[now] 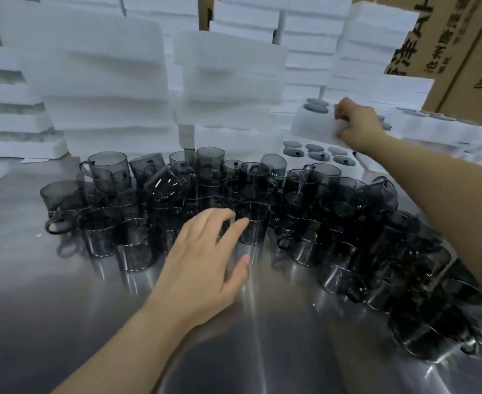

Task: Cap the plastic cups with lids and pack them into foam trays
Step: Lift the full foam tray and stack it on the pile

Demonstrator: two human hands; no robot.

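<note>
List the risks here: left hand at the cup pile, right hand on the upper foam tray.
1. The cups stand crowded and stacked, with a tilted cup on top; the left hand reaching in could topple some.
2. The right hand grips the foam tray by one edge; if pulled, the lids on it may slide off.
3. Dragging that tray could also disturb the lower lids beside it.

Cups (251,200) on table (63,322), foam trays (103,89) behind
</note>
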